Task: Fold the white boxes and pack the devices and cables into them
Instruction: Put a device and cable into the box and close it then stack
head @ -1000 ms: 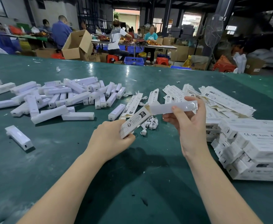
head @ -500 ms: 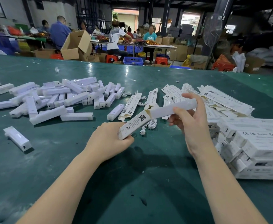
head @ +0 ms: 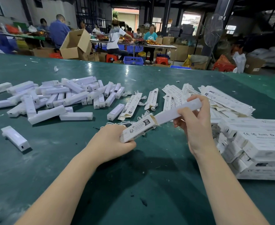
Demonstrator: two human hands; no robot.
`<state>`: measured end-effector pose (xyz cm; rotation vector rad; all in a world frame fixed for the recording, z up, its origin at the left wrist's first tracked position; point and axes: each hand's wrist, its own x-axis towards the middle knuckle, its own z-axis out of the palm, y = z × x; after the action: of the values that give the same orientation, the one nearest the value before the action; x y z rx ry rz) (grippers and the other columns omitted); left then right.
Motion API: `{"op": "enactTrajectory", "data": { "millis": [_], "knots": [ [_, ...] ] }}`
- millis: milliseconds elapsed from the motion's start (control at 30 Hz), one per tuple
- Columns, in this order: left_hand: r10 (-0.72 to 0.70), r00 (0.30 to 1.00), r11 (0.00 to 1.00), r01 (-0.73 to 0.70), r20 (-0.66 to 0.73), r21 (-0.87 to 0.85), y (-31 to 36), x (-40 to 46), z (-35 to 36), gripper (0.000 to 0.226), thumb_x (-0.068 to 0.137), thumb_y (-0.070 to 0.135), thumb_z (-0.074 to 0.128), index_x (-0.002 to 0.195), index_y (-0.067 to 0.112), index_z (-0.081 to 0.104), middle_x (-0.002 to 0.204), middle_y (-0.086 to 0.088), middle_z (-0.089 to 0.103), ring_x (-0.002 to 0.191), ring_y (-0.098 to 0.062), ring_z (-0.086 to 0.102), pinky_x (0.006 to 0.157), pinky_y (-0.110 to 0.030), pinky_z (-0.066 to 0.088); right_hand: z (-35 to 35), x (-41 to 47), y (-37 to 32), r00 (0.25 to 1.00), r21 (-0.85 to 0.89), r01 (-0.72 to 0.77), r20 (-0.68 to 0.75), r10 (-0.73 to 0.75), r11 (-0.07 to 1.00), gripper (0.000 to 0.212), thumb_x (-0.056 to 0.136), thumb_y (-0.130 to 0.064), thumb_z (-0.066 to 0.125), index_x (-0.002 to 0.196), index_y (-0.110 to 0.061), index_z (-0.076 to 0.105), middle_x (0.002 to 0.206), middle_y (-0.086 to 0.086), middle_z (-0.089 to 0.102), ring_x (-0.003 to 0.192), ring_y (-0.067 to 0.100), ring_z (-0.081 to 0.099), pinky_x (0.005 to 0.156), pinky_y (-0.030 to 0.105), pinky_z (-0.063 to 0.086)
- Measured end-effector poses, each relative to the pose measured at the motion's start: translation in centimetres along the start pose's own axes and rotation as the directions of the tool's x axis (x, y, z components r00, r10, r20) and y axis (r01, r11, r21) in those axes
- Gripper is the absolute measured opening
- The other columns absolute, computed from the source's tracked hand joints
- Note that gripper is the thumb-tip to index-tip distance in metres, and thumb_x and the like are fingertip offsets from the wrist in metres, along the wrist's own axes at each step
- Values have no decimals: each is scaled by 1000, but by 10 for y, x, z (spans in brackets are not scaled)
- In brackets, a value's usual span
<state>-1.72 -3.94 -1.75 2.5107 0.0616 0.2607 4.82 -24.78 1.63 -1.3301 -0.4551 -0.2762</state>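
Left hand (head: 112,140) grips the lower end of a white box (head: 139,130), fingers curled under it, printed side up. Box is held in the air above the green worktop (head: 133,184), tilted up toward the right, open end with flaps facing the right hand (head: 197,127).

Right hand pinches a long white device (head: 179,112), thumb on the near face, fingers wrapped over the top. Device's lower end sits inside the box mouth; most of its length sticks out, up and to the right. Box and device are in line.

Left of the hands: loose pile of white devices (head: 60,98) spread over the worktop, one single device (head: 15,138) lying apart, nearer the worktop's front edge. Another lone device (head: 115,112) lies just beside a flat unfolded box (head: 130,106).

Behind the held box: white cables (head: 143,115) scattered on the worktop, partly hidden.

Right, far side: heap of flat printed box blanks (head: 223,98). Right, near side: stack of closed white boxes (head: 255,148), touching the blanks heap.

Background: other people seated at tables, a tipped cardboard carton (head: 75,44), blue crates, red stools.
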Motion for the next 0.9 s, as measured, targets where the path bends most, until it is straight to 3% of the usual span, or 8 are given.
{"op": "enactTrajectory", "data": {
  "millis": [133,333,500,733,900],
  "knots": [
    [-40,999,999,40,10,-24,0,0,-2,34,63,43,51,69,10,48,63,-7,57,46,-11,44,55,-42,49,2,-1,-1,999,5,32,-2,-32,999,25,76,-8,51,92,-25,43,62,-17,56,53,10,53,48,23,46],
    [38,999,999,-38,26,-1,-1,-1,0,34,62,45,51,65,11,44,55,4,46,46,-7,37,52,-33,37,-3,1,1,998,-47,-56,11,56,997,22,74,-14,53,88,-29,45,64,-8,56,52,14,52,50,25,46],
    [76,997,997,-74,30,-37,-3,-2,2,31,62,42,52,65,13,45,54,5,46,46,-7,37,51,-31,37,2,-2,3,998,-42,-65,3,65,997,22,75,-13,54,87,-29,45,74,2,53,52,14,53,49,25,46],
    [46,999,999,-47,12,19,-3,-1,3,26,62,45,50,69,20,45,51,8,48,44,-8,39,48,-28,36,6,-13,4,993,-169,39,113,-20,985,49,90,-5,59,107,-44,35,75,-1,68,65,9,60,63,17,49],
    [35,999,999,-35,-15,-27,-1,-2,3,24,65,41,52,69,18,45,51,8,47,45,-8,37,49,-27,36,14,-17,5,993,-267,105,80,-87,958,39,89,-14,68,105,-38,43,91,-7,64,79,4,56,69,13,44]
  ]
}}
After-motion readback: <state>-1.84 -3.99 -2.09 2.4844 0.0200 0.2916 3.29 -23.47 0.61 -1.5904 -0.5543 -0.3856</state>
